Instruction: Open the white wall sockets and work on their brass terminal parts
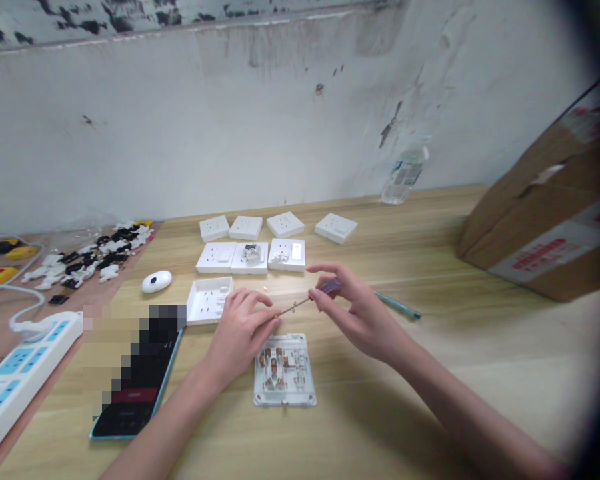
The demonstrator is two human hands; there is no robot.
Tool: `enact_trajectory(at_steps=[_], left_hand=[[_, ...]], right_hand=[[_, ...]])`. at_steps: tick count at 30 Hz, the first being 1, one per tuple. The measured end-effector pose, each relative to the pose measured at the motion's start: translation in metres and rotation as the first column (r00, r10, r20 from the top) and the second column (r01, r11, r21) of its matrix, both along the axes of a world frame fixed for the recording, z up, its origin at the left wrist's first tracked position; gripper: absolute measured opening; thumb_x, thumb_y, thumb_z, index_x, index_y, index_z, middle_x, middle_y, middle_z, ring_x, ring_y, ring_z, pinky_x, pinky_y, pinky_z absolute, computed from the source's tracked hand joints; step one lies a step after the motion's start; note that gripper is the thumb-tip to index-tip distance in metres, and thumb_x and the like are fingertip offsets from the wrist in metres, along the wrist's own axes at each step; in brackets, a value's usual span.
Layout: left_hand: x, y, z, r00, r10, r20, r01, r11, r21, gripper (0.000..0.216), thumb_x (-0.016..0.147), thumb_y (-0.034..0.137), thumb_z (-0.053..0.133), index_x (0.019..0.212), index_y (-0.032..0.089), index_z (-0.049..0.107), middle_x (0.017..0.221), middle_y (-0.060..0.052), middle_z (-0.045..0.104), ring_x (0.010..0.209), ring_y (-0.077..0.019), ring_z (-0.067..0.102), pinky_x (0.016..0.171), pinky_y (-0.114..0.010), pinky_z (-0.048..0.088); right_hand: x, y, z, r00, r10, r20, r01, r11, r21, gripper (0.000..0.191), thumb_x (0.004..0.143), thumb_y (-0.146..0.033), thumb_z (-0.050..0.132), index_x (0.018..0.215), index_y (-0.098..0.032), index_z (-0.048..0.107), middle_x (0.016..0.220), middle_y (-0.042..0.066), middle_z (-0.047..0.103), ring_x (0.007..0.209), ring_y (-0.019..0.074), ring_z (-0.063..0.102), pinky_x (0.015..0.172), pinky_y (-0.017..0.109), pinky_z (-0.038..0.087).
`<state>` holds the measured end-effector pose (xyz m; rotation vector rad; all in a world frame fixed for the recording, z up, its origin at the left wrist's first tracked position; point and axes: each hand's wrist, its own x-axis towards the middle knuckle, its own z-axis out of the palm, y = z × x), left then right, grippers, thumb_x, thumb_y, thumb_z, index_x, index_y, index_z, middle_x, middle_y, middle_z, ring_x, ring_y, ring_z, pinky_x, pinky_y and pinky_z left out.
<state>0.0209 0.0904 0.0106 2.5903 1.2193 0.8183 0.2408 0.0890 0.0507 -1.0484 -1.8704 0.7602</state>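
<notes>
A screwdriver [330, 287] with a dark purple handle is gripped in my right hand [357, 310], its thin shaft slanting down to the left. At the shaft's tip, the thumb and fingers of my left hand [240, 323] are pinched together; whatever is between them is too small to make out. Just below the tip lies a wall socket module [300, 387], back side up, with copper contacts and clear plastic inside. A few tiny brass-coloured screws [295, 306] lie on the table by the shaft. Behind my left hand sits an open white socket cover [207, 301].
Several white socket panels [285, 225] stand in rows behind, two with small parts heaped on them. A phone [140, 387], a power strip [25, 373] and a white oval device [157, 281] are left. A green pen [397, 305], bottle [405, 175] and cardboard box [545, 213] are right.
</notes>
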Motion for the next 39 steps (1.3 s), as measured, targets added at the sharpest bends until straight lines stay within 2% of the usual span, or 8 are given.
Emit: enact_trajectory(at_steps=[4,11,14,28,39], left_hand=[[0.0,0.0,0.003,1.0,0.003,0.002,-0.003,1.0,-0.009,0.014,0.09,0.025,0.055,0.097,0.025,0.066,0.1,-0.004,0.06,0.1,-0.0229,0.05,0.088,-0.044,0.037],[-0.005,0.003,0.004,0.996,0.044,-0.08,-0.045,0.999,-0.01,0.025,0.083,0.029,0.064,0.107,0.025,0.063,0.108,-0.006,0.057,0.106,-0.0258,0.048,0.095,-0.049,0.034],[-0.004,0.005,0.001,0.993,0.058,-0.103,-0.058,0.998,0.003,0.021,0.083,0.027,0.063,0.104,0.024,0.063,0.107,-0.005,0.057,0.106,-0.0254,0.048,0.097,-0.051,0.033],[-0.002,0.005,-0.001,0.99,0.101,-0.098,-0.1,0.995,0.011,0.006,0.084,0.027,0.061,0.088,0.024,0.064,0.102,-0.003,0.057,0.103,-0.0235,0.049,0.103,-0.055,0.026],[-0.003,0.006,-0.003,0.991,0.098,-0.093,-0.098,0.995,0.007,0.004,0.084,0.025,0.061,0.086,0.024,0.065,0.101,-0.002,0.058,0.103,-0.023,0.05,0.104,-0.055,0.025]], right_hand=[[-0.008,0.002,-0.005,0.996,-0.024,-0.083,0.023,1.0,-0.008,0.025,0.091,-0.028,0.05,0.114,-0.016,0.046,0.072,-0.001,0.054,0.066,0.0126,0.054,0.06,0.026,0.045],[-0.014,0.002,-0.002,0.997,-0.016,0.071,0.009,0.994,0.11,0.028,0.092,-0.026,0.047,0.118,-0.016,0.046,0.072,-0.001,0.056,0.065,0.0129,0.054,0.061,0.027,0.043],[-0.014,0.003,-0.004,0.993,-0.026,0.113,0.012,0.992,0.124,0.028,0.092,-0.026,0.047,0.118,-0.017,0.047,0.071,-0.001,0.057,0.063,0.0129,0.054,0.059,0.027,0.041],[-0.016,0.004,-0.005,0.993,-0.029,0.114,0.012,0.99,0.14,0.028,0.092,-0.026,0.048,0.119,-0.017,0.046,0.072,-0.001,0.058,0.063,0.0126,0.055,0.059,0.027,0.041],[-0.016,0.007,-0.004,0.988,-0.015,0.152,-0.005,0.991,0.131,0.029,0.092,-0.027,0.046,0.119,-0.017,0.046,0.073,-0.001,0.059,0.063,0.0125,0.054,0.059,0.027,0.04]])
